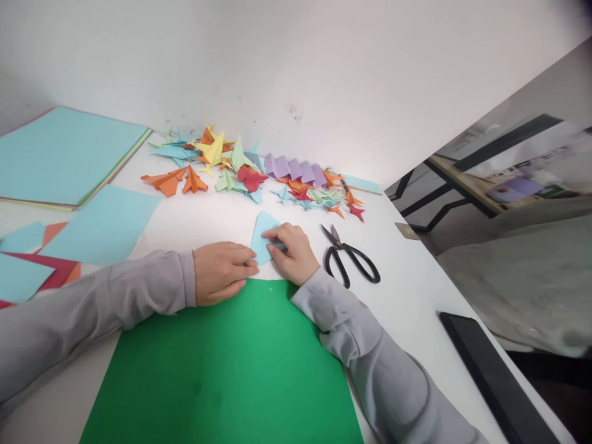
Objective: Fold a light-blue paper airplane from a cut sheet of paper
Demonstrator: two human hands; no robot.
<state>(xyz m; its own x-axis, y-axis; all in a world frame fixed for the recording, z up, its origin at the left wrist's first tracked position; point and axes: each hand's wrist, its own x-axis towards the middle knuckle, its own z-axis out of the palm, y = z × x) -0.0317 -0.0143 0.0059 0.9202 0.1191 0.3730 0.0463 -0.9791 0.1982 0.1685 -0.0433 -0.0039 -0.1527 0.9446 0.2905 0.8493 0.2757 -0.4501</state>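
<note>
I get my one view from the person's head, facing forward and steeply down across a white table (398, 320) to a pale wall (259, 68) filling the upper part. It's near enough that the left hand (226, 272) and right hand (295, 253) sit mid-frame, while a green sheet (222, 364) runs off the bottom. The table's right side cuts diagonally; past it my picture smears, and I probably see a dark-legged desk (462, 185) there.
</note>
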